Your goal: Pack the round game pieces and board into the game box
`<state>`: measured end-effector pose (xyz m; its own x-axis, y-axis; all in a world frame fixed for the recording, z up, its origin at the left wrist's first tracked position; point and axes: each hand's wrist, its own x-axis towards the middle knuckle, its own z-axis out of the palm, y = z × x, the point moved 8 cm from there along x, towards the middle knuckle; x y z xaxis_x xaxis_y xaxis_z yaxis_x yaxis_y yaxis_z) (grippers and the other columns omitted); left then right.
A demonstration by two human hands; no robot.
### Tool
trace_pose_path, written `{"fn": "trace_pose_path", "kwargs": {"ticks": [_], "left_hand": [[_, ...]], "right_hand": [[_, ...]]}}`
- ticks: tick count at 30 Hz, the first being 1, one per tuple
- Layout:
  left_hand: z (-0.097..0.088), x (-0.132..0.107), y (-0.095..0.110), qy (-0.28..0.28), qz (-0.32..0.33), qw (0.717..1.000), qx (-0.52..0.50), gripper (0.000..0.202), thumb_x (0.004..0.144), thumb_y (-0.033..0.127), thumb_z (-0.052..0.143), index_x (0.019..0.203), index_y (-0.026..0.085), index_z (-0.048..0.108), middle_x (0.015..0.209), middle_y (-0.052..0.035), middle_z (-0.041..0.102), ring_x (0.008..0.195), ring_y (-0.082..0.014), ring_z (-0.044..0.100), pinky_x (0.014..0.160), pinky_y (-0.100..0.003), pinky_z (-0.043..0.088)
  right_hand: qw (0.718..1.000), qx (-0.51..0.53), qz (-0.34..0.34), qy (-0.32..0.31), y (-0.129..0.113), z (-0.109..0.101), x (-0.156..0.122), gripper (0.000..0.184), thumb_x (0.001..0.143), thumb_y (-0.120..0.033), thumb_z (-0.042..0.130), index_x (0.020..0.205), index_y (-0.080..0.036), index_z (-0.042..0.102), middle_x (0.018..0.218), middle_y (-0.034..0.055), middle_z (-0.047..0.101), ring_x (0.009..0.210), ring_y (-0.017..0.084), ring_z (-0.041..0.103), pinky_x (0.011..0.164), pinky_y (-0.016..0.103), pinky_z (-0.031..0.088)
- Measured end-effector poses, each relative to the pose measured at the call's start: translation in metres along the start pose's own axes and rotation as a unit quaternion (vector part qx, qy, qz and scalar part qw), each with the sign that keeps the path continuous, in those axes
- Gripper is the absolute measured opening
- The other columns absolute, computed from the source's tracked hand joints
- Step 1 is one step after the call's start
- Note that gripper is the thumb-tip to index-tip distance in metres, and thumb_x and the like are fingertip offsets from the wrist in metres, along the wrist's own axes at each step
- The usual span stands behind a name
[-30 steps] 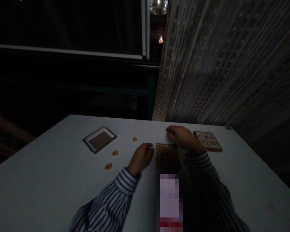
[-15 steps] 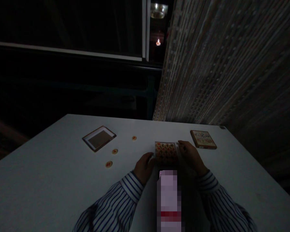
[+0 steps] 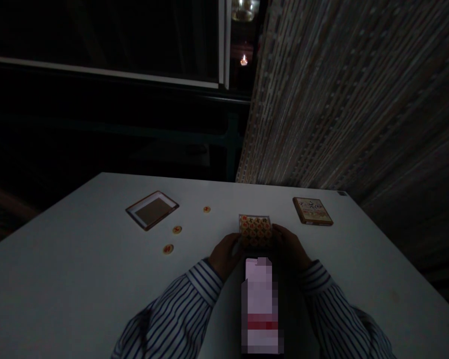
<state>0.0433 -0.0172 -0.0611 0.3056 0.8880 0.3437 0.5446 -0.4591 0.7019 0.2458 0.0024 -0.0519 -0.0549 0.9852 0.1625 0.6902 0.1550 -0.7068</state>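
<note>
A small clear-edged tray of Chinese chess pieces sits in front of me, its round wooden pieces packed in rows with red and dark characters. My left hand grips its left edge, thumb and fingers closed. At the opposite edge, my right hand is closed around the right side, its fingers partly lost in shadow. Just below the tray lies a lit phone, its screen blurred out. Three loose pieces are left of my hands: a near piece, a middle piece and a far piece.
An open shallow box part with a brown inside lies at the far left of the white table. A printed box lid rests at the far right. Behind the table's back edge hangs a string curtain. The room is dim.
My right hand has come down from the tray's upper right corner to its right side. A clear flap or film there no longer stands out. The loose pieces stay where they were.
</note>
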Motion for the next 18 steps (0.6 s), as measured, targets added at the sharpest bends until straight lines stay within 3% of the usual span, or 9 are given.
{"fn": "trace_pose_path", "kwargs": {"ticks": [9,18], "left_hand": [[-0.0001,0.0025,0.0035,-0.003,0.007,1.0,0.017,0.036,0.076,0.018,0.054,0.112,0.017,0.054,0.111,-0.0094,0.062,0.104,-0.0202,0.058,0.089,-0.037,0.049],[-0.0036,0.0046,0.0049,-0.001,-0.016,1.0,0.01,0.033,0.076,0.016,0.053,0.109,0.017,0.056,0.107,-0.0084,0.064,0.101,-0.0197,0.06,0.087,-0.037,0.05]], "right_hand": [[0.999,0.009,-0.036,-0.016,-0.0051,0.0034,0.0001,0.036,0.089,-0.03,0.035,0.115,-0.019,0.058,0.113,0.0077,0.063,0.104,0.02,0.058,0.089,0.034,0.047],[0.999,0.025,-0.04,-0.011,-0.0088,0.0023,0.0005,0.037,0.088,-0.028,0.035,0.114,-0.017,0.058,0.113,0.0091,0.063,0.103,0.02,0.059,0.089,0.034,0.047]]}}
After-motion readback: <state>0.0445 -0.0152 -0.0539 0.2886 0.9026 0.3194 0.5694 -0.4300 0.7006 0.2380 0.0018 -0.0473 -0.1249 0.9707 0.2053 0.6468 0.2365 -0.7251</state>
